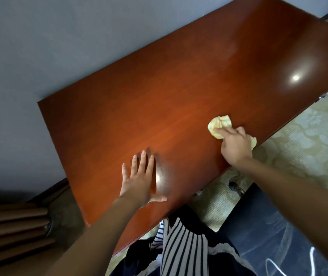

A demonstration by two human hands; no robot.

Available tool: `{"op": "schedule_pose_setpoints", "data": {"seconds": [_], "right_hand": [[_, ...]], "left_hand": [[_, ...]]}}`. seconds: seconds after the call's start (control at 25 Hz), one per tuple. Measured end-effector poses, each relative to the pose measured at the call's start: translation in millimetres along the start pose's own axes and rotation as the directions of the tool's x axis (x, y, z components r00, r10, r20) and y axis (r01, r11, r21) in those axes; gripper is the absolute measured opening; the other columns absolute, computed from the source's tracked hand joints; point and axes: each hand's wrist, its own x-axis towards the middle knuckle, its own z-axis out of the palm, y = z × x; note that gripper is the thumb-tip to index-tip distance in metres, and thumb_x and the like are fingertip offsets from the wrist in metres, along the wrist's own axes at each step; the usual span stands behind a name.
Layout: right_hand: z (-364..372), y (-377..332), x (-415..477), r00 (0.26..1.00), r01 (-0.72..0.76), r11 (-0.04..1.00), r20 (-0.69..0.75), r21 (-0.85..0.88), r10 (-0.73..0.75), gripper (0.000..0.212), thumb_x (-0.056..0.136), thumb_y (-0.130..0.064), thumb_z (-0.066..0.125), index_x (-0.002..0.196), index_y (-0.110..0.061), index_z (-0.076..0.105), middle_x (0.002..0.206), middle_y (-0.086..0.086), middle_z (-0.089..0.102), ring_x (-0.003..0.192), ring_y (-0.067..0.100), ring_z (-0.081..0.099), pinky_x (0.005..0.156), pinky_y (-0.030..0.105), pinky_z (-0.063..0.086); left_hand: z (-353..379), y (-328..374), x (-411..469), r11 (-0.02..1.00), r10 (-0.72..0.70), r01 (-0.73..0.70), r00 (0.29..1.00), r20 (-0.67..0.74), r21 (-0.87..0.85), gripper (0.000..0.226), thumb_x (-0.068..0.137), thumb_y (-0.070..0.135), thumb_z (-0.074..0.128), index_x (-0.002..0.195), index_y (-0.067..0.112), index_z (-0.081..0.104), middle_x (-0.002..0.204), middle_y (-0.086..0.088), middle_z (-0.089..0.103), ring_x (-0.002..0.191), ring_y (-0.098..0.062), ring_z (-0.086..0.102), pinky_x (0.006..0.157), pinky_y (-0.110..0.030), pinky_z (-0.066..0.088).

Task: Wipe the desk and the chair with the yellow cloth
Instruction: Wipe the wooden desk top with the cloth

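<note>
A glossy red-brown wooden desk runs diagonally across the view. My left hand lies flat on its near part, fingers straight and spread. My right hand presses a crumpled yellow cloth onto the desk near its front edge, the index finger stretched over the cloth and the other fingers curled round it; part of the cloth pokes out behind the hand. The dark seat of a chair shows at the lower right, beside my legs.
A grey wall backs the desk. Brown curtain folds hang at the lower left. Patterned pale carpet covers the floor on the right. A metal handle sticks out under the desk's front edge.
</note>
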Motion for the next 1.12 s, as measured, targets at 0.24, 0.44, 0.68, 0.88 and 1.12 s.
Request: {"op": "schedule_pose_setpoints", "data": {"seconds": [0.24, 0.44, 0.68, 0.88, 1.12], "right_hand": [[22, -98, -80, 0.994, 0.096, 0.995, 0.057, 0.032, -0.097, 0.056, 0.084, -0.006, 0.05, 0.133, -0.032, 0.05, 0.123, -0.006, 0.059, 0.104, 0.024, 0.042, 0.086, 0.038, 0.037], [48, -177, -155, 0.978, 0.185, 0.983, 0.091, 0.019, -0.186, 0.056, 0.085, -0.009, 0.05, 0.135, -0.035, 0.048, 0.124, -0.008, 0.058, 0.103, 0.023, 0.044, 0.084, 0.034, 0.038], [74, -255, -236, 0.931, 0.321, 0.946, 0.169, 0.039, -0.323, 0.056, 0.083, -0.011, 0.052, 0.133, -0.037, 0.049, 0.123, -0.01, 0.058, 0.107, 0.022, 0.044, 0.089, 0.033, 0.041], [72, -284, -259, 0.833, 0.344, 0.902, 0.357, 0.262, -0.422, 0.05, 0.083, -0.006, 0.054, 0.124, -0.035, 0.059, 0.121, -0.008, 0.063, 0.109, 0.019, 0.056, 0.088, 0.031, 0.05], [6, -281, -248, 0.741, 0.25, 0.857, 0.48, 0.451, -0.469, 0.035, 0.083, -0.015, 0.063, 0.111, -0.035, 0.066, 0.116, -0.008, 0.067, 0.096, 0.011, 0.064, 0.083, 0.037, 0.055]], "left_hand": [[28, -58, -48, 0.999, 0.007, -0.008, 1.0, -0.022, -0.035, 0.131, 0.066, 0.079, 0.054, 0.145, 0.015, -0.027, 0.151, -0.01, -0.035, 0.141, -0.033, -0.026, 0.112, -0.058, -0.007], [83, -102, -106, 0.995, 0.018, -0.016, 1.0, 0.019, -0.099, 0.132, 0.066, 0.076, 0.059, 0.144, 0.015, -0.029, 0.151, -0.009, -0.036, 0.141, -0.032, -0.026, 0.111, -0.058, -0.009], [133, -137, -156, 0.986, 0.033, -0.03, 0.999, 0.015, -0.161, 0.128, 0.07, 0.07, 0.061, 0.144, 0.016, -0.029, 0.151, -0.006, -0.035, 0.142, -0.029, -0.025, 0.111, -0.056, -0.011], [143, -151, -174, 0.929, 0.039, -0.054, 0.998, -0.048, -0.367, 0.121, 0.075, 0.063, 0.063, 0.147, 0.02, -0.024, 0.153, -0.004, -0.031, 0.143, -0.025, -0.022, 0.112, -0.052, -0.011], [96, -153, -201, 0.679, 0.254, -0.236, 0.964, -0.08, -0.695, 0.061, 0.09, 0.042, 0.059, 0.142, 0.022, 0.035, 0.135, 0.002, 0.054, 0.118, -0.008, 0.052, 0.105, -0.028, 0.039]]}}
